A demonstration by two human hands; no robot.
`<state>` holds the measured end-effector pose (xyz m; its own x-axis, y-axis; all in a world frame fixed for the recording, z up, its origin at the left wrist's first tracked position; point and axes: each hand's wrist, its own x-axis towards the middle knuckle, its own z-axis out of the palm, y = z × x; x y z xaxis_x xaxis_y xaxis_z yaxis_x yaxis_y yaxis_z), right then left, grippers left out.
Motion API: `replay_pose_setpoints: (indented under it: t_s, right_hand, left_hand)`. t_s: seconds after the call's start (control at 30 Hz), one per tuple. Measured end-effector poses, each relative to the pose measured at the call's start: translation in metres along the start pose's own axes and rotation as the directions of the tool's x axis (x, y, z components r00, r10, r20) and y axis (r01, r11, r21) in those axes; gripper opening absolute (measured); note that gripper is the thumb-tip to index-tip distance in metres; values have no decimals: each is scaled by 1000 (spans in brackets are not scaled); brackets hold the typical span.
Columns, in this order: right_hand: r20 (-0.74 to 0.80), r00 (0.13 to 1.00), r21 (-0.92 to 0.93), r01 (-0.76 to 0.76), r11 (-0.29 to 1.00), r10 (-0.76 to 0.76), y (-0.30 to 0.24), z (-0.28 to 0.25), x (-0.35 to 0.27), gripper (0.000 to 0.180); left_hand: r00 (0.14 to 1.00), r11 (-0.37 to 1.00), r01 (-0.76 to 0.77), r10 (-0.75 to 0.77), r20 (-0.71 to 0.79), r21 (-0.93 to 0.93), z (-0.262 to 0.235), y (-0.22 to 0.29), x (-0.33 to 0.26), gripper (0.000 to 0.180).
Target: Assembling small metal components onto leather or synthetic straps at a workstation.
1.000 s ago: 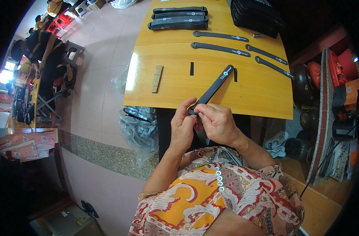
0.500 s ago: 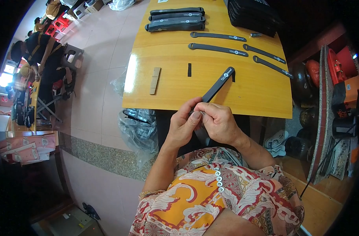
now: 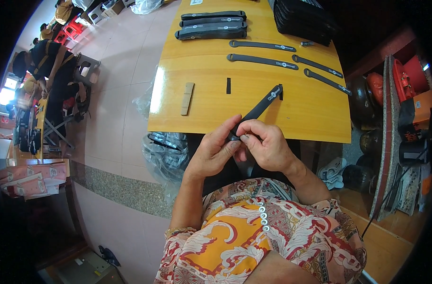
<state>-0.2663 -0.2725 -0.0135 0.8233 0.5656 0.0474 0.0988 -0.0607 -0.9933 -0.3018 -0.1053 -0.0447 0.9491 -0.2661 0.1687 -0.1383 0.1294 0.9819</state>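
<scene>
Near the table's front edge, both my hands grip the near end of a black strap (image 3: 261, 104) with pale printing. My left hand (image 3: 214, 146) pinches it between thumb and fingers. Close beside it, my right hand (image 3: 265, 144) has its thumb and curled fingers on the same end; the exact hold is partly hidden. The strap's far end reaches forward over the table, by a small dark strip (image 3: 280, 92). Farther off lie loose black straps with looped ends, among them one strap (image 3: 263, 61) and another (image 3: 327, 81) to its right.
Strap bundles (image 3: 211, 31) lie at the back left of the yellow table (image 3: 201, 71), a black stack (image 3: 303, 21) at the back right. A tan strip (image 3: 187, 98) and a short black strip (image 3: 228, 85) lie left. Plastic bags (image 3: 166, 156) hang by the front edge. A person (image 3: 52, 61) sits far left.
The strap's near end now shows between my hands, and its far end has dipped slightly. My right fingers have shifted, and my left forearm has moved a little left.
</scene>
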Motion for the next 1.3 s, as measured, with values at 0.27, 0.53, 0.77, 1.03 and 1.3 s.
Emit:
replay_pose_setpoints:
  t_s: [0.27, 0.53, 0.77, 1.03, 1.3]
  right_hand:
    - [45, 988, 715, -134, 687, 146, 15, -21, 7, 12]
    - [-33, 998, -101, 44, 994, -47, -25, -22, -11, 12]
    - [126, 884, -585, 433, 686, -450, -4, -16, -6, 18]
    - [159, 862, -576, 477, 664, -482, 2, -17, -2, 17]
    - [219, 832, -669, 508, 542, -509, -5, -20, -2, 16]
  left_hand:
    - [971, 953, 239, -234, 47, -186, 13, -12, -7, 58]
    - [961, 919, 128, -208, -183, -374, 37, -19, -6, 31]
    - [950, 960, 157, -210, -231, -231, 40, -11, -12, 32]
    - [949, 902, 153, -248, -196, -403, 33, -7, -11, 35]
    - [983, 989, 146, -145, -114, 0, 28, 5, -8, 34]
